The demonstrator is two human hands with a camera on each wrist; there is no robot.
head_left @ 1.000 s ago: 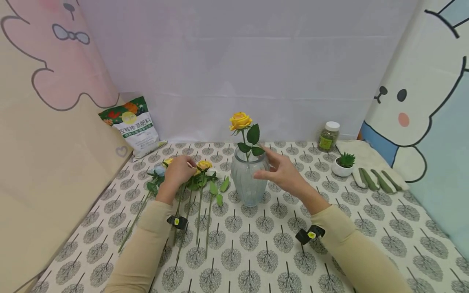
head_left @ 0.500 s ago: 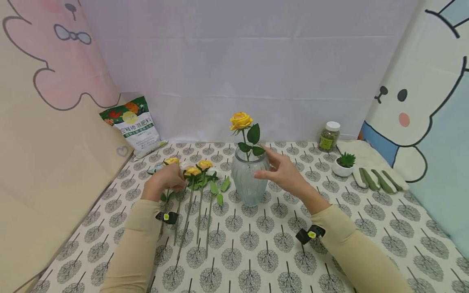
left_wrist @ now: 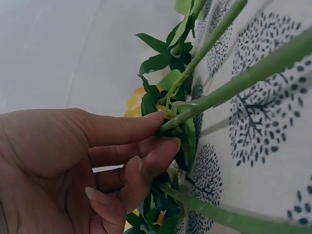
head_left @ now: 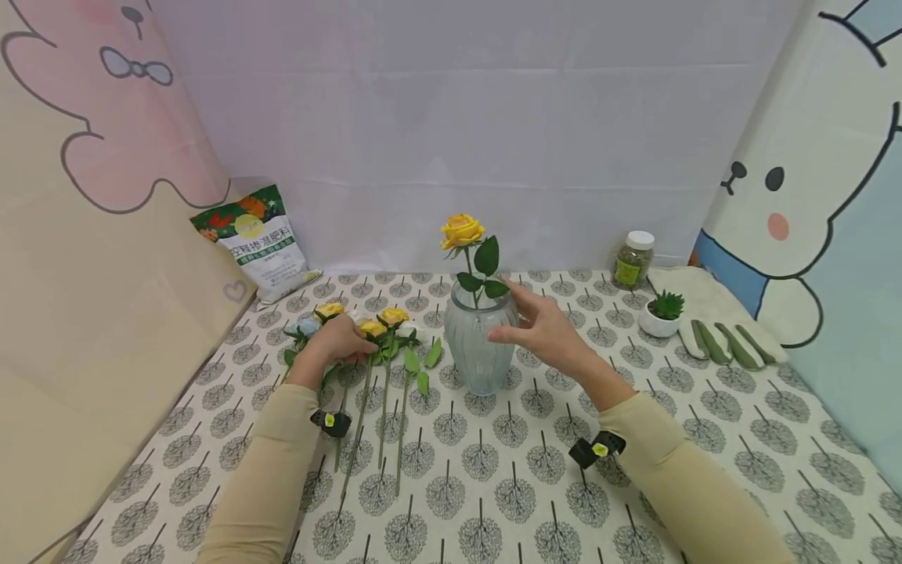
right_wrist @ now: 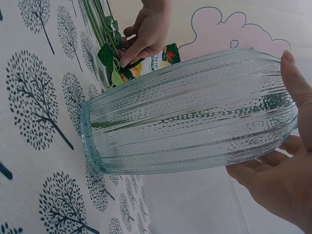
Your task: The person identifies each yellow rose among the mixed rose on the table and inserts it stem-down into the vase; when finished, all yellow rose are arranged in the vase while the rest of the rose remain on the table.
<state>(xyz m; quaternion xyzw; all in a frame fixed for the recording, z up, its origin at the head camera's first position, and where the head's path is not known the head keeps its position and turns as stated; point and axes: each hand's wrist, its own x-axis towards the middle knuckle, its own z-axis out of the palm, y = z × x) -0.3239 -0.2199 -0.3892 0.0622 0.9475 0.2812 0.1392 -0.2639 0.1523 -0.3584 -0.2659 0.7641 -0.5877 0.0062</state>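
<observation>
A ribbed, clear blue-tinted glass vase (head_left: 479, 352) stands upright on the patterned cloth, holding one yellow rose (head_left: 463, 232) with dark green leaves. My right hand (head_left: 543, 329) holds the vase at its upper side, thumb in front and fingers behind, also seen in the right wrist view. At the left, several artificial roses lie with stems toward me. My left hand (head_left: 337, 341) pinches a green stem (left_wrist: 234, 85) between thumb and forefinger, just below a yellow rose (head_left: 372, 327). Another yellow rose (head_left: 393, 316) lies to its right, and a blue rose (head_left: 304, 326) to the left.
A fertilizer bag (head_left: 259, 247) leans at the back left. On the right are a white-capped jar (head_left: 633, 261), a small potted succulent (head_left: 661, 315) and a pair of white-and-green gloves (head_left: 719, 321). Fabric walls stand behind and at both sides.
My left hand has shifted left over the roses, then back right and onto the yellow rose's stem. The right hand and the vase have stayed in place.
</observation>
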